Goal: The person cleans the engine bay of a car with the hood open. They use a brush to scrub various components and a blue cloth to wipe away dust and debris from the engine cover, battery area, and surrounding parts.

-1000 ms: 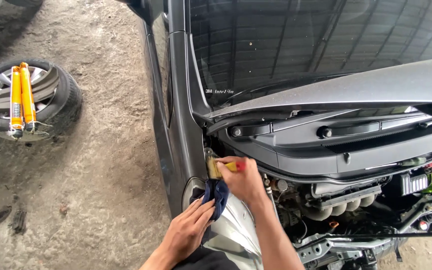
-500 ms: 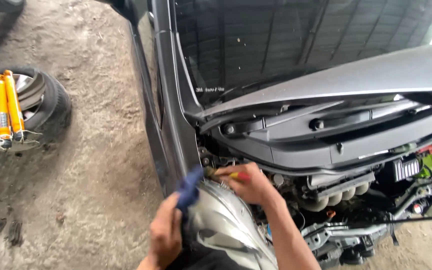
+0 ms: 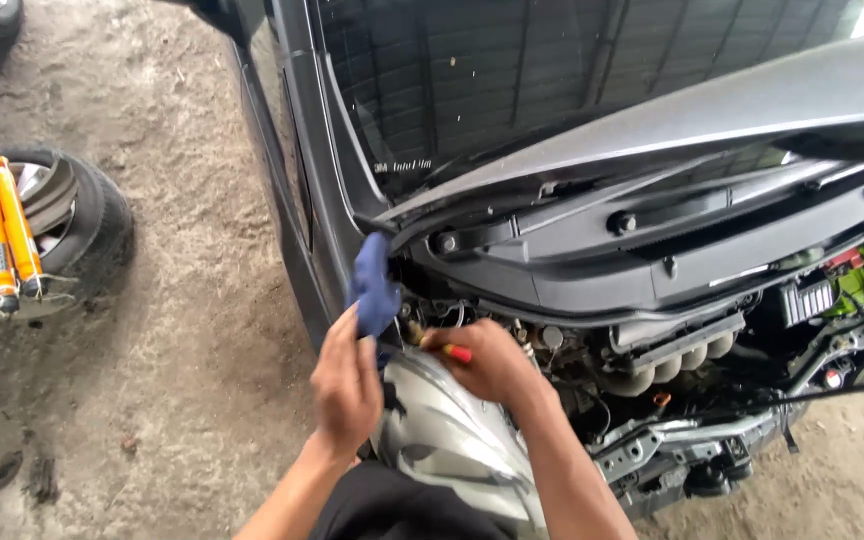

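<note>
I look down at a dark grey car [image 3: 292, 170] with its hood [image 3: 712, 110] raised. My left hand [image 3: 344, 385] holds a blue cloth [image 3: 374, 285] up against the fender edge below the windscreen corner. My right hand [image 3: 492, 362] grips a small tool with a red-and-yellow handle [image 3: 455, 351] at the near edge of the engine bay. Both hands sit just above the silvery headlight [image 3: 442, 435].
A loose wheel [image 3: 72, 225] lies on the dirt floor at left with two orange tubes [image 3: 4, 235] on it. The engine bay [image 3: 672, 360] shows pipes, a black cowl with wipers and a green part at right. A prop rod crosses lower right.
My left hand has lifted the blue cloth from the headlight up to the fender corner. My right hand stays with the tool at the bay edge. The view has shifted.
</note>
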